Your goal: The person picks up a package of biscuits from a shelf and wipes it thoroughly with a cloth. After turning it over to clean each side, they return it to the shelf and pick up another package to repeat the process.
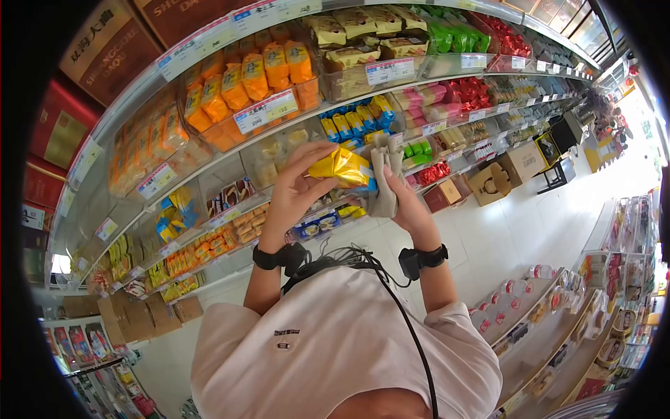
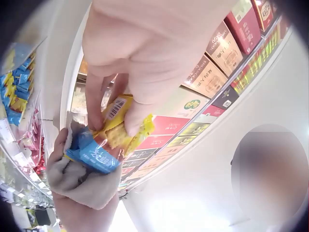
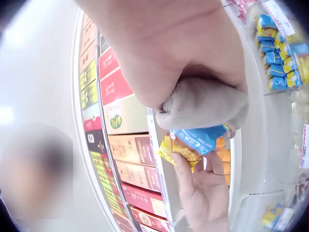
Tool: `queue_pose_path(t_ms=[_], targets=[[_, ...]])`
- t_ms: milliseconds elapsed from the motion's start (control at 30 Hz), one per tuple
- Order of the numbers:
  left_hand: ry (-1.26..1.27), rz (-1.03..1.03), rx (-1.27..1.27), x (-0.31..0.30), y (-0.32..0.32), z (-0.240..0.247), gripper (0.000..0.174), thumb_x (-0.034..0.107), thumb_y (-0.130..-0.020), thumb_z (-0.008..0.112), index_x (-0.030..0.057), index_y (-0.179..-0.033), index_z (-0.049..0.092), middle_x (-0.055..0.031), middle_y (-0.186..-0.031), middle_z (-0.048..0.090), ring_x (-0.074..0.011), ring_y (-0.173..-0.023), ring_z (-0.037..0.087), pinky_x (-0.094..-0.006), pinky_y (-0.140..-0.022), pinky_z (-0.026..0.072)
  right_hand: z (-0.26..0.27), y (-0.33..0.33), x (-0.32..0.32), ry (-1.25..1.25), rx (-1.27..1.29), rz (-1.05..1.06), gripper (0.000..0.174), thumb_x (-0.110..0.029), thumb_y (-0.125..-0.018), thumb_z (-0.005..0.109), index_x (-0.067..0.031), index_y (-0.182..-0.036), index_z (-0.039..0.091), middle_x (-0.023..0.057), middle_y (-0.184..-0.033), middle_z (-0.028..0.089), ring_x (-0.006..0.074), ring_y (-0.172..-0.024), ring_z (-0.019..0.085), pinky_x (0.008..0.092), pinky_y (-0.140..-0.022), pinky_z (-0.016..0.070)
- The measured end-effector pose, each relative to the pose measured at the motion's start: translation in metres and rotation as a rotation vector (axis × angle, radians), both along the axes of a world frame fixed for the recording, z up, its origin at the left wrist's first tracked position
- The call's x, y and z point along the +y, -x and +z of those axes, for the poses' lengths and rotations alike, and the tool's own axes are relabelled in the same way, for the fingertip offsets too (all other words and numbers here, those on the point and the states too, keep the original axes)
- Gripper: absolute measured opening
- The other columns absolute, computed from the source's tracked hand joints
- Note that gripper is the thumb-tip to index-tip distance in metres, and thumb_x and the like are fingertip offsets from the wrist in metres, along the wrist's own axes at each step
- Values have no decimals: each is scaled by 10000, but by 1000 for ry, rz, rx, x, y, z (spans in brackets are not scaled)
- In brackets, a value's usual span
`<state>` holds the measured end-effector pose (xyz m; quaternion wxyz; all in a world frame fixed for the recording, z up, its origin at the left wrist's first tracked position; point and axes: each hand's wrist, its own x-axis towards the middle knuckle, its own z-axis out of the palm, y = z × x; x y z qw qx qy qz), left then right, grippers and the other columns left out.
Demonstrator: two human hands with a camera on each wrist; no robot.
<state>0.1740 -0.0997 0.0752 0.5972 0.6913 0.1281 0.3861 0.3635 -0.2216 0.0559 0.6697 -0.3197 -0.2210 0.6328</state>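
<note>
Hard to read any print on the yellow-and-blue snack packet [image 1: 343, 169], smeared in every view; only a barcode [image 2: 115, 108] plain near the left hand's fingertips, seen from the left wrist. Pinched at its yellow end by the left hand [image 1: 293, 192], thumb on one face and curled fingers on the other, held up in front of the shelves [image 1: 447, 70]. Touching the packet's blue end, a grey cloth [image 1: 384, 178], bunched and gripped in the right hand [image 1: 408, 206]. Most of that hand's fingers buried under the fabric, so no telling about any hold on the packet as well. Both hands close together, packet between them. Cut off at the lower frame edge from the right wrist: the heel of the left hand. Just beyond the hands, clear shelf bins [image 1: 340, 85]: blue packets [image 1: 356, 119] right behind the fingertips, orange packets [image 1: 244, 77] a shelf above the left hand, green packets [image 1: 447, 35] and red packets [image 1: 506, 42] up past the right hand. Price tags [image 1: 265, 110] along the bin fronts, too small to read. Well off past the right hand, down on the floor, an open cardboard box [image 1: 492, 183], contents out of sight. From the wrists, rows of red and tan cartons [image 2: 222, 48] side by side on the shelves behind the knuckles.
</note>
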Motion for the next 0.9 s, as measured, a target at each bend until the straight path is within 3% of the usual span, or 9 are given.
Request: queue_pose_path(t_ms=[100,200,300,333,433,467,600,700,900], targets=[[7,-45,12,0,-16,-2,526,-69,-862,702,32,-1360,564,-102,-1440,439,-211,-1305,482,-337,-998,521,-8,-8,-7,12,-30,-45,515,-281,-1052,506,-27,-1475,356,101,-1310,577,210,-1095,658,362,-951,560],[141,-125,-71,-11,-40,2,572,-28,-877,707,38,-1405,496,-103,-1413,455,-205,-1290,492,-341,-1013,509,-6,-15,-11,-2,-161,-148,441,-291,-1055,507,-21,-1399,455,88,-1231,620,164,-992,669,308,-868,560],[174,-34,13,-13,-62,0,626,19,-896,712,46,-1449,421,-100,-1339,520,-188,-1226,537,-333,-999,501,-26,-28,-13,42,-573,-204,362,-304,-1054,516,-22,-1279,544,36,-1107,658,122,-874,646,262,-757,527],[159,29,78,-12,-68,-2,643,34,-902,714,49,-1462,397,-99,-1311,546,-181,-1200,555,-330,-990,500,-28,-23,-14,57,-572,-278,301,-299,-1035,559,-17,-1123,614,27,-919,674,107,-757,606,266,-658,483],[288,64,33,-14,-82,-10,521,56,-949,654,32,-1423,439,-107,-1209,624,-160,-1101,613,-283,-923,487,-29,-27,-13,-25,-938,-293,283,-287,-1007,604,-8,-1040,640,75,-803,651,129,-694,608,300,-625,482],[335,87,29,-15,-87,-15,500,72,-946,667,29,-1398,458,-96,-1174,637,-150,-1078,615,-274,-899,491,-25,-30,-14,-41,-1050,-279,232,-239,-967,643,-8,-983,656,143,-766,649,234,-650,641,365,-617,498],[467,192,36,-15,-104,-26,391,164,-961,675,21,-1295,531,-70,-1079,665,-118,-1008,623,-243,-826,494,-32,-44,-10,-70,-1405,-78,229,-189,-892,692,-6,-1021,647,199,-892,680,419,-792,641,450,-687,518],[587,218,62,-13,-107,-24,361,231,-979,651,14,-1254,560,-69,-1061,670,-107,-977,631,-233,-808,493,-48,-51,-9,-305,-1441,-124,237,-155,-866,711,-18,-1047,642,191,-901,670,405,-801,636,422,-712,529],[595,266,45,-5,-96,-23,352,260,-977,642,0,-1210,599,-72,-1064,675,-93,-953,635,-223,-795,488,-58,-57,-5,-29,-749,-234,279,-107,-899,688,9,-1143,619,102,-985,675,181,-860,652,310,-779,521]])
